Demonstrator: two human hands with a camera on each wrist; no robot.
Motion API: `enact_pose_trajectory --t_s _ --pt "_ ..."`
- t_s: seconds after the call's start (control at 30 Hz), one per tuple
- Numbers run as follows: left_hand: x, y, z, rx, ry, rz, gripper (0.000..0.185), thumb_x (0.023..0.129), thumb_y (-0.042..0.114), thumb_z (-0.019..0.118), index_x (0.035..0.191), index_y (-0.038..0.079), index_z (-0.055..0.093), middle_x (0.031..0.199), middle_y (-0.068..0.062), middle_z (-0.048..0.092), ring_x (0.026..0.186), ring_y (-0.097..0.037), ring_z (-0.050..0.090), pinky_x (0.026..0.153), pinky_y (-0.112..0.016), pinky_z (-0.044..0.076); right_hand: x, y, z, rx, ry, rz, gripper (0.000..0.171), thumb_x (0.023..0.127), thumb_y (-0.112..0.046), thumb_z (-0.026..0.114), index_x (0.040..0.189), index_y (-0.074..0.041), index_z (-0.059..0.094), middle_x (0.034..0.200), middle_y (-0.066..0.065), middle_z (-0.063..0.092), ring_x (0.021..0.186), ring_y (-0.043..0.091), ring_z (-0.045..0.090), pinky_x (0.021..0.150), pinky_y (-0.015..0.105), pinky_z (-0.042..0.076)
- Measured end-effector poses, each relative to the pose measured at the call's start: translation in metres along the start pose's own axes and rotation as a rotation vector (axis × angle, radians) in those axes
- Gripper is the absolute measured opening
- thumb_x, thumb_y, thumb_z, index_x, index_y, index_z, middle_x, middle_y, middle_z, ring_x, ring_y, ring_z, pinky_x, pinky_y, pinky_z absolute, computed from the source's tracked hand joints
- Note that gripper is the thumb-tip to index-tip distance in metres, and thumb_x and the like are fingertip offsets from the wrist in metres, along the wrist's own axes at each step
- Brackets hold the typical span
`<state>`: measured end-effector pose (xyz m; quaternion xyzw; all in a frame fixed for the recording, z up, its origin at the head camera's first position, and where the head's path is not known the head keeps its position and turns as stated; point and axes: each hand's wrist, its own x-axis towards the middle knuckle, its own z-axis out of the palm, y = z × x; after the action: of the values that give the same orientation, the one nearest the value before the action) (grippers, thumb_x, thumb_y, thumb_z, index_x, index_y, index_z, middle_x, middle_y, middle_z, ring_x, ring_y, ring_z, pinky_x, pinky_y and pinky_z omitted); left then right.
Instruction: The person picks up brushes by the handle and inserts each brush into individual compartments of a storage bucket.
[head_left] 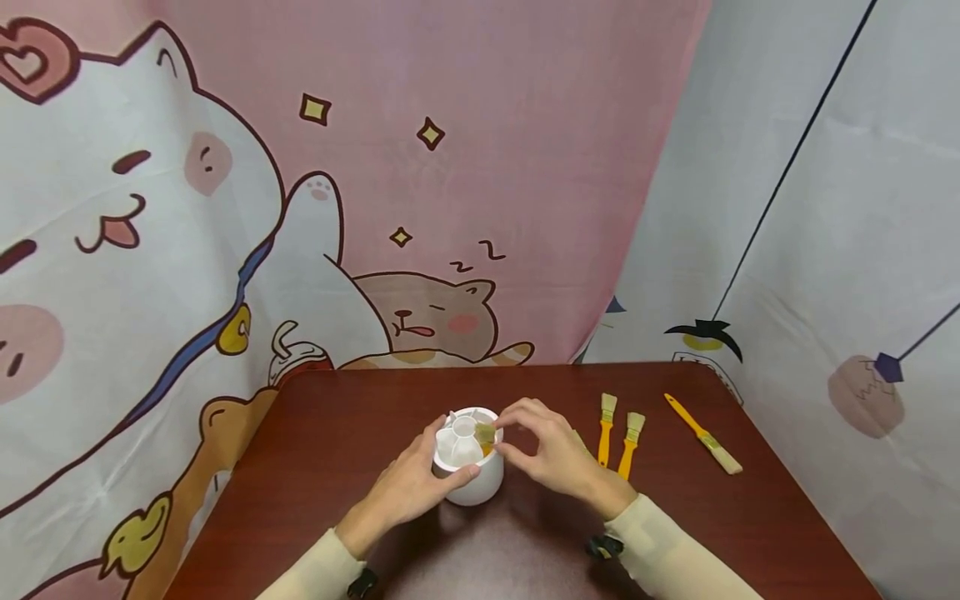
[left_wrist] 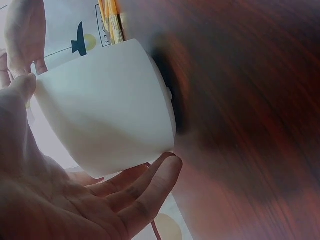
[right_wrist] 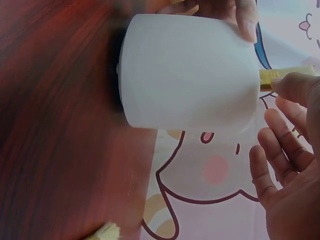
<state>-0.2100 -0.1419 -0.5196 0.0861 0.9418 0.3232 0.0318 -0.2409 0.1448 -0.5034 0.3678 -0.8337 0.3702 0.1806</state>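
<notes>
**Brush entering divided white holder, both hands engaged**

Cartoon-cat fabric in pink and grey hangs behind and to the sides of a dark red-brown counter [head_left: 337, 433], which carries all items under inspection.

Left hand [head_left: 412, 487]: wrapped around the near-left side of the white holder [head_left: 468, 467]. The left wrist view shows the fingers [left_wrist: 145, 187] lightly curved and lying along the holder's wall, thumb up at the rim. Judged purpose: to brace the holder so it neither tips nor slides while something is pushed into it from above.

Right hand [head_left: 551, 450]: thumb and forefinger are pinched on a small brush [head_left: 486, 433] at its bristle end, directly over the holder's right-hand compartment; the remaining fingers [right_wrist: 275, 155] are spread loose and clear of the holder's wall. The yellow handle appears to be already down inside the compartment, though its depth cannot be confirmed. Gripping at the bristle end is consistent with seating the brush handle-first, bristles up.

Holder: upright on the counter, between the two hands, its top split into compartments around a central round well.

Other items: two yellow-handled brushes [head_left: 618, 437] lie side by side just beyond the right fingers, bristles pointing away from the person. A third, longer brush [head_left: 703, 435] lies well apart from them, farther right, angled with bristles toward the person. All three lie flat and untouched, within reach of the right hand.
</notes>
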Motion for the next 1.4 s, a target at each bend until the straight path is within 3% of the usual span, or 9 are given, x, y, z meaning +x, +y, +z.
enact_pose_trajectory --t_s 0.2,0.33,0.47,0.73,0.93,1.17,1.4 --pt "0.0 0.001 0.0 -0.008 0.006 -0.001 0.119 0.092 0.088 0.078 0.184 0.028 0.033 0.171 -0.013 0.062 0.144 -0.041 0.071 0.105 -0.075 0.059 -0.007 0.001 -0.011 -0.013 0.018 0.023 0.038 0.095 -0.013 0.099 0.128 -0.018 0.083 0.129 -0.007 0.078 0.123 0.014 0.073 0.099 0.04 0.069" --pt "-0.002 0.003 0.002 0.001 0.026 -0.014 0.121 0.09 0.09 0.078 0.184 0.027 0.033 0.172 -0.012 0.061 0.144 -0.04 0.071 0.104 -0.073 0.06 -0.015 0.002 -0.02 -0.038 0.02 0.064 0.038 0.096 -0.016 0.098 0.13 -0.023 0.082 0.131 -0.01 0.077 0.123 0.014 0.073 0.098 0.038 0.068" --pt "-0.008 0.008 0.005 0.03 0.09 -0.023 0.125 0.086 0.092 0.081 0.181 0.021 0.039 0.167 -0.011 0.065 0.136 -0.038 0.075 0.096 -0.068 0.063 -0.024 0.008 -0.028 -0.043 0.02 0.093 0.039 0.097 -0.017 0.097 0.131 -0.029 0.081 0.132 -0.01 0.076 0.123 0.013 0.073 0.097 0.035 0.068" --pt "-0.015 0.019 0.011 0.069 0.181 -0.064 0.124 0.08 0.094 0.084 0.167 0.013 0.051 0.148 -0.009 0.071 0.124 -0.034 0.079 0.083 -0.059 0.062 -0.041 0.029 -0.041 -0.182 0.028 0.111 0.037 0.098 -0.019 0.097 0.131 -0.025 0.081 0.131 -0.008 0.076 0.125 0.016 0.073 0.101 0.046 0.066" --pt "-0.016 0.018 0.013 0.063 0.18 -0.073 0.121 0.081 0.092 0.085 0.166 0.014 0.052 0.145 -0.007 0.071 0.12 -0.032 0.079 0.08 -0.055 0.061 -0.056 0.041 -0.048 -0.237 -0.005 0.166 0.034 0.099 -0.02 0.096 0.129 -0.026 0.081 0.127 -0.008 0.077 0.116 0.017 0.076 0.097 0.046 0.067" --pt "-0.013 0.018 0.016 0.055 0.184 -0.059 0.122 0.082 0.091 0.085 0.169 0.014 0.05 0.144 -0.008 0.071 0.117 -0.032 0.08 0.081 -0.055 0.061 -0.07 0.052 -0.051 -0.3 -0.034 0.196 0.036 0.097 -0.018 0.098 0.129 -0.02 0.082 0.126 -0.004 0.078 0.119 0.019 0.075 0.099 0.05 0.067" --pt "-0.007 0.017 0.014 0.036 0.153 -0.07 0.12 0.084 0.094 0.08 0.171 0.017 0.048 0.15 -0.009 0.07 0.12 -0.032 0.079 0.082 -0.058 0.062 -0.081 0.055 -0.052 -0.308 -0.086 0.286 0.035 0.098 -0.02 0.097 0.129 -0.021 0.082 0.125 -0.001 0.077 0.106 0.021 0.073 0.084 0.033 0.063"
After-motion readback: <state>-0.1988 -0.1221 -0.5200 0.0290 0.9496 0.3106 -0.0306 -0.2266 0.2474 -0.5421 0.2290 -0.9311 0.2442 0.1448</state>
